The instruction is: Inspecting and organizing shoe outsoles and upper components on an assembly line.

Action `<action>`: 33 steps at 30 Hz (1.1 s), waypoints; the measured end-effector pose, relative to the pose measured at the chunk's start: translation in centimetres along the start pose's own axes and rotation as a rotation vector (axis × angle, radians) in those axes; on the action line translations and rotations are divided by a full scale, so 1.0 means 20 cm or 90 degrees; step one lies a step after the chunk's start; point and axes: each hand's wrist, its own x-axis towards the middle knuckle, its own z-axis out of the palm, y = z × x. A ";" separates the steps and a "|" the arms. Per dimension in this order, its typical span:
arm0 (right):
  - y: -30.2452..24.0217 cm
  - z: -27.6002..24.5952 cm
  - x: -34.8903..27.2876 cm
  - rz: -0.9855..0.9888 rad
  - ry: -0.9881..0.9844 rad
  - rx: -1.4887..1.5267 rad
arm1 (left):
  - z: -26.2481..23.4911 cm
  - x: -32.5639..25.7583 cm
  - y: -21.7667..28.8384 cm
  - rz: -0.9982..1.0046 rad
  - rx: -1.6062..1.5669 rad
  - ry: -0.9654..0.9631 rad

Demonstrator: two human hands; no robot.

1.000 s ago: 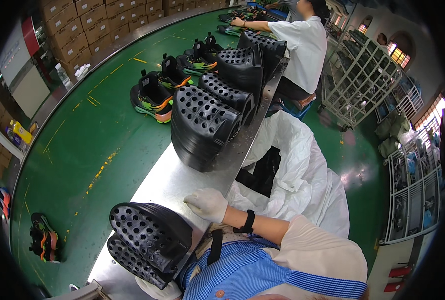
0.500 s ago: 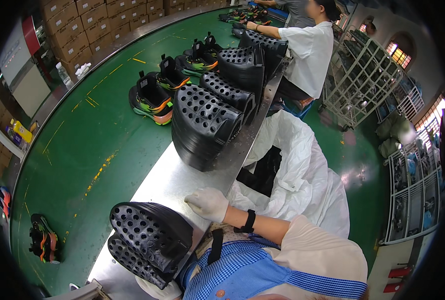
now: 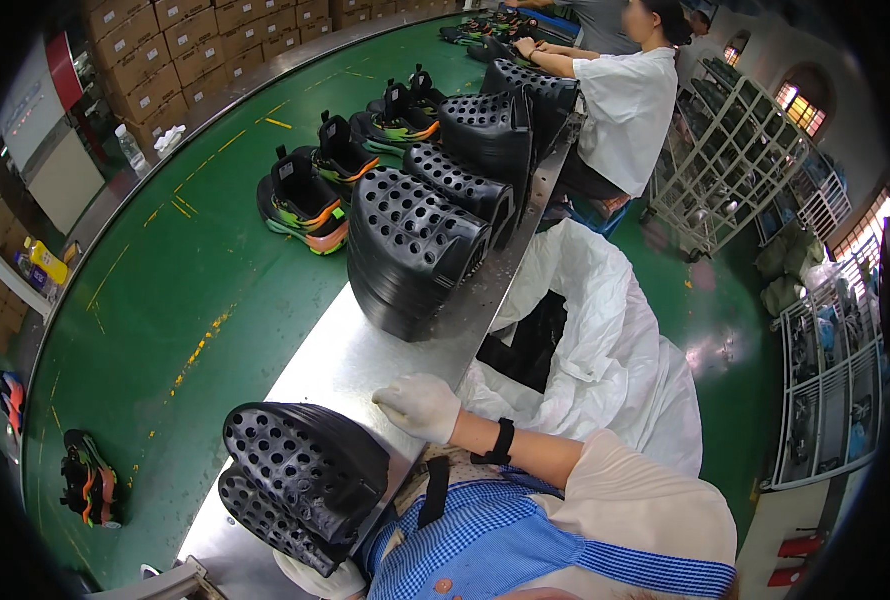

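My right hand [image 3: 417,407], in a white glove, rests on the steel ledge [image 3: 340,350] with its fingers curled in and nothing visible in them. To its left are nested black plastic pieces [image 3: 305,475], curved like shoe toes and pierced with round holes. My left hand [image 3: 317,580], also gloved, shows only in part at the lower end of these pieces. Its fingers are hidden behind them, so I cannot tell whether it grips them. Farther along the ledge stands a taller stack of the same black pieces [image 3: 410,250], apart from my right hand.
More black stacks [image 3: 485,130] stand beyond. Black, orange and green shoes [image 3: 305,205] sit on the green surface [image 3: 215,290] beside the ledge. A white sack [image 3: 615,340] hangs open at the right. A co-worker [image 3: 620,110] in white works farther off, near a wheeled rack [image 3: 730,165].
My two hands and the black pieces keep their places; the whole view has shifted very slightly. The co-worker's hands have moved a little to the right and up.
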 end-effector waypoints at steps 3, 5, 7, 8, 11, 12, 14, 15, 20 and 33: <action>0.01 0.00 0.00 -0.007 0.016 0.007 | -0.01 0.03 0.02 0.003 -0.009 0.014; 0.02 0.01 0.00 -0.012 0.021 0.008 | -0.02 0.06 0.04 0.005 -0.021 0.029; 0.02 0.00 0.00 -0.007 0.013 0.004 | -0.04 0.10 0.07 -0.010 -0.072 0.046; 0.02 0.00 0.01 -0.003 0.004 0.000 | -0.04 0.10 0.07 -0.010 -0.073 0.045; 0.02 0.01 0.01 -0.003 0.015 0.008 | -0.02 0.08 0.05 0.001 -0.043 0.030; 0.02 0.01 0.01 -0.004 0.015 0.009 | 0.00 0.06 0.04 0.007 -0.026 0.037; 0.03 0.01 0.01 -0.003 0.008 0.004 | 0.02 0.04 0.03 0.013 -0.009 0.044; 0.03 0.00 0.01 -0.003 0.008 0.004 | 0.03 0.03 0.02 0.010 -0.016 0.044; 0.04 0.00 0.02 -0.011 0.018 0.001 | 0.04 0.02 0.02 0.005 -0.015 0.041; 0.08 0.01 0.02 -0.004 -0.018 -0.042 | 0.06 0.02 0.04 -0.014 -0.003 -0.006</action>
